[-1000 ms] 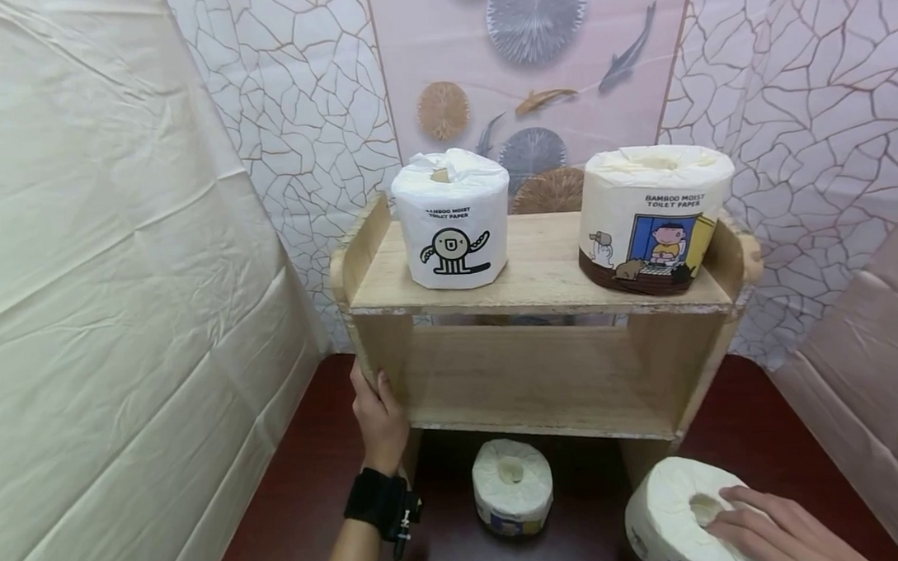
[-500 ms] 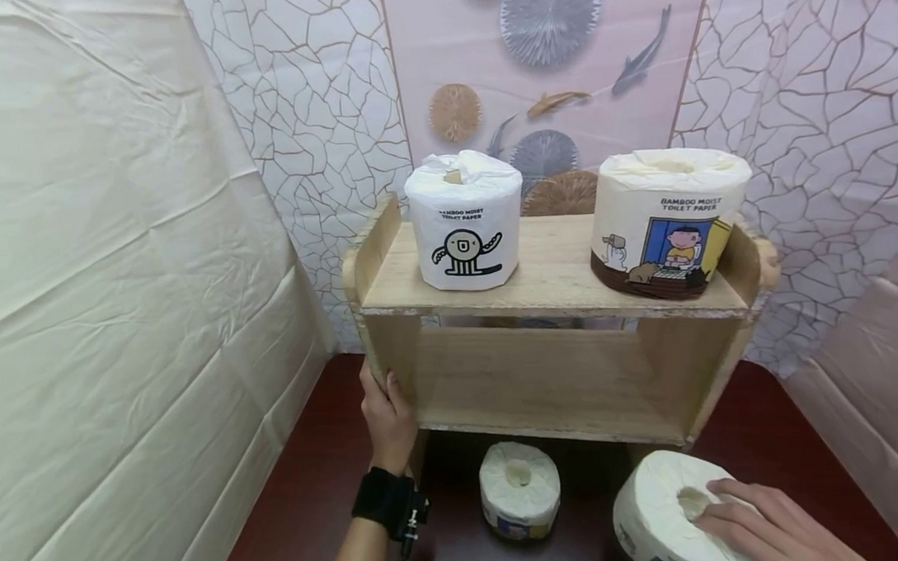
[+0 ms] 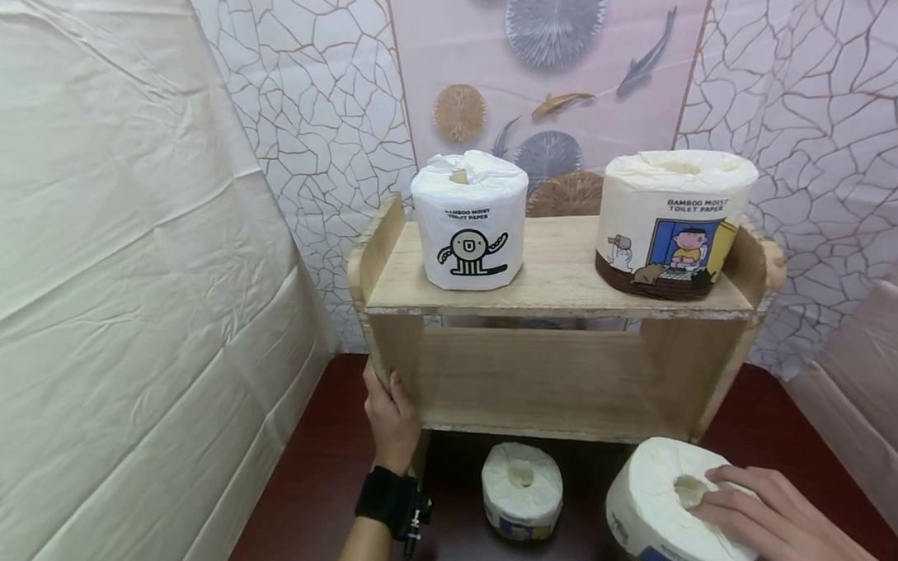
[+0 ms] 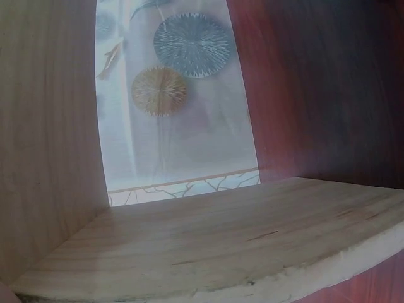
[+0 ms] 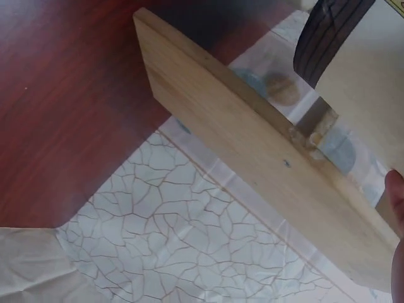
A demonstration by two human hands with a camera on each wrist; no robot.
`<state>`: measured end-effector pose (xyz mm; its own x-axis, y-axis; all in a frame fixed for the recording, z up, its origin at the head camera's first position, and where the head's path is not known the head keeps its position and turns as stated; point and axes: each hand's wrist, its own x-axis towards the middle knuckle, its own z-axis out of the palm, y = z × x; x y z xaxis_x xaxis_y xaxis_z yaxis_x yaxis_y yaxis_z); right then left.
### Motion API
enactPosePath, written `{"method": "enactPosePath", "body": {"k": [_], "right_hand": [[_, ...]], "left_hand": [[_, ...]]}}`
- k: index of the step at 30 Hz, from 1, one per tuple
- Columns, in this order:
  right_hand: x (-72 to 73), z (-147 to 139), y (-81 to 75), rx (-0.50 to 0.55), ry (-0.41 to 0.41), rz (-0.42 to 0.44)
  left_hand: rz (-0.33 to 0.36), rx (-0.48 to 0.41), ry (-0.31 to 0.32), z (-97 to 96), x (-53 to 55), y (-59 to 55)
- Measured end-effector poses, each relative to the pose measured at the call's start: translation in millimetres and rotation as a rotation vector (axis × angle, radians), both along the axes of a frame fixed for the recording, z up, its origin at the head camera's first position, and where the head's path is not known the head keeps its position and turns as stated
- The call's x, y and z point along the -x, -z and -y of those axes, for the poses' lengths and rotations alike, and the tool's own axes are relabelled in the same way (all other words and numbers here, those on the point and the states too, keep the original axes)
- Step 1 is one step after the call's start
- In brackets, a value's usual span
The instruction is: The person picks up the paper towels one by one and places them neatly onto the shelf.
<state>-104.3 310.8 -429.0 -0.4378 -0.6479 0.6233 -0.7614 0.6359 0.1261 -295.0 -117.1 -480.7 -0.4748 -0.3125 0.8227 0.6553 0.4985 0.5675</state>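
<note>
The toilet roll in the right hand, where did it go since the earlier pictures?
The held roll went a little left and up, carried by the right hand. Nothing was let go. The left hand still holds the shelf, and the other three rolls stayed put.

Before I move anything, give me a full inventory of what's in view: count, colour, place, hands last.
Table: 1, dark red, underneath
Wooden shelf unit: 1, pale wood, centre
White toilet paper roll: 1, white, top board, left
Cartoon-scene toilet paper roll: 1, cream and brown, top board, right
Lower toilet paper roll: 1, off-white, under the unit
Held toilet paper roll: 1, off-white, lower right, tilted
Koi-print backdrop: 1, pink and white, behind
Fabric side walls: 2, cream, left and right
Wrist strap: 1, black, left wrist
Left hand: 1, bare, gripping the unit's left side
Right hand: 1, bare, holding the tilted roll
</note>
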Motion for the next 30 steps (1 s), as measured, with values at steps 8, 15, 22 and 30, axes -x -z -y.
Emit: {"method": "enactPosePath", "body": {"k": [8, 15, 22, 30], "right_hand": [[2.4, 2, -11.0, 0.015, 0.007, 0.012], [8.0, 7, -16.0, 0.03, -0.041, -0.008], [8.6, 12, -25.6, 0.065, -0.004, 0.005], [14.8, 22, -30.9, 0.142, -0.028, -0.102]], "left_hand": [[0.007, 0.011, 0.004, 1.1, -0.7, 3.1], [0.008, 0.004, 0.006, 1.5, -0.2, -0.3], [0.005, 0.013, -0.007, 0.9, 0.9, -1.3], [0.013, 0.026, -0.003, 2.7, -1.2, -1.2]]}}
